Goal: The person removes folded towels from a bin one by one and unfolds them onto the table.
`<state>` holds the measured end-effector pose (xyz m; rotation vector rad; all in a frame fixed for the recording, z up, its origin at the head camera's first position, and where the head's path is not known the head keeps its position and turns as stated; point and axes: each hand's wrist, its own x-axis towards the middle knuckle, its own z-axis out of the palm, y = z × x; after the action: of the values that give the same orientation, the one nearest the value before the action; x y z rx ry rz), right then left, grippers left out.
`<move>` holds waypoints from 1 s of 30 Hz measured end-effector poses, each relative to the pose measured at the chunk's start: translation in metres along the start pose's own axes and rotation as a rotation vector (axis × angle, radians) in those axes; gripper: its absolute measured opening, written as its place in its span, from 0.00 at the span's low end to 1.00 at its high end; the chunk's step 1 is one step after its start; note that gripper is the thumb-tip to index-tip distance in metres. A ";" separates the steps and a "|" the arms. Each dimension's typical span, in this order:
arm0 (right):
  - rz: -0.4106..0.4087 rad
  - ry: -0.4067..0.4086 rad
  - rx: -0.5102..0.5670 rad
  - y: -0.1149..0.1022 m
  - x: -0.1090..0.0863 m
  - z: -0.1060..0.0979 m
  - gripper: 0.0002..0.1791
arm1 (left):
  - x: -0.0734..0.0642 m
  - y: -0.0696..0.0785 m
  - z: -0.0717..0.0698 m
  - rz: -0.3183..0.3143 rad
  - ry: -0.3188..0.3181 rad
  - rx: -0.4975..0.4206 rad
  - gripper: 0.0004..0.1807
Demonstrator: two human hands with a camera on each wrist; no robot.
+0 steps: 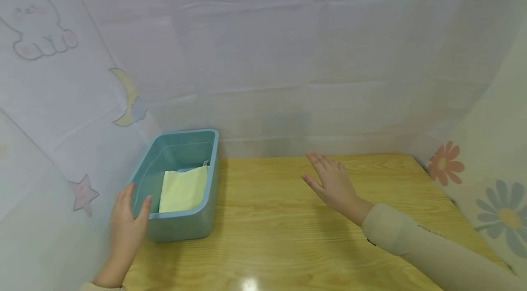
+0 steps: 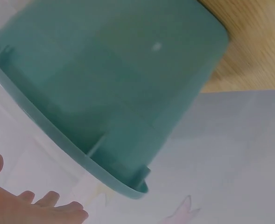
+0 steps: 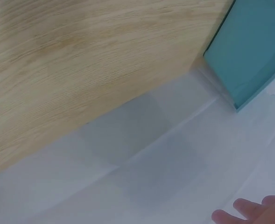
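Note:
A teal plastic bin point(image 1: 181, 227) stands on the wooden table at the left. Inside it lies a pale yellow folded cloth point(image 1: 183, 190), with a small loop showing at its upper corner. My left hand point(image 1: 126, 222) is at the bin's near left corner, fingers spread and holding nothing; in the left wrist view the hand point(image 2: 39, 210) appears apart from the bin's rim point(image 2: 67, 144). Over the table to the right, my right hand point(image 1: 335, 185) hovers with fingers extended and nothing in its grasp. The right wrist view shows its fingertips point(image 3: 240, 212) at the lower right.
The wooden table point(image 1: 263, 236) runs to a back wall point(image 1: 263, 53) covered in pale sheeting. Side walls carry decals: a moon point(image 1: 129, 99) and star point(image 1: 84, 194) at left, flowers point(image 1: 444, 163) at right. The bin stands close to the left and back walls.

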<state>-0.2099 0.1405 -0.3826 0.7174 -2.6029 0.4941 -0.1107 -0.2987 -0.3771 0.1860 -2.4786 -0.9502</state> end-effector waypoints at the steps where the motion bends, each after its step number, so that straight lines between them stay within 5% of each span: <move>1: 0.001 -0.002 0.000 -0.001 0.001 0.000 0.35 | 0.001 -0.002 -0.001 -0.004 0.004 -0.004 0.33; 19: -0.033 0.063 0.134 -0.023 0.008 0.012 0.31 | 0.007 -0.033 -0.011 -0.308 0.031 -0.148 0.34; 30: -0.037 0.005 0.246 -0.046 0.015 0.018 0.31 | 0.008 -0.050 -0.008 -0.546 0.071 -0.428 0.38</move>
<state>-0.2021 0.0894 -0.3811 0.8389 -2.5455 0.8130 -0.1162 -0.3439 -0.4018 0.7581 -2.1269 -1.6328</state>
